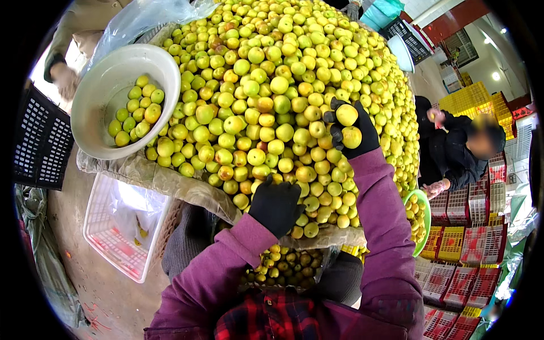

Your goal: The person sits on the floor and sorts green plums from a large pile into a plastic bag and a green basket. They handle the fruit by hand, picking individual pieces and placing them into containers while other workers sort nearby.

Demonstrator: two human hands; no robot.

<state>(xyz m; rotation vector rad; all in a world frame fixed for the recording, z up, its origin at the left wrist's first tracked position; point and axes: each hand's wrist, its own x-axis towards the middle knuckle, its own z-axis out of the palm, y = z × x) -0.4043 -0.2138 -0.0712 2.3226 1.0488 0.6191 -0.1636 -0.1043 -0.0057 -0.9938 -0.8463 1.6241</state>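
A wide heap of round yellow-green fruits (255,87), which look like jujubes, spreads before me on a cloth-edged surface. In a black glove, my right hand (365,127) holds two fruits (347,115) above the right part of the heap, palm up with fingers curled. My left hand (276,206), also black-gloved, is back up at the near edge of the heap. Its fingertips point into the fruits, and what lies beneath them is hidden. Between my knees sits a container of darker-looking fruits (293,265).
At left, a white basin (87,108) holds several fruits. Below it stands a white plastic basket (95,225) with a clear bag; a black crate (40,140) is further left. A co-worker (454,140) is at right near a green basin (425,221) and stacked crates (476,246).
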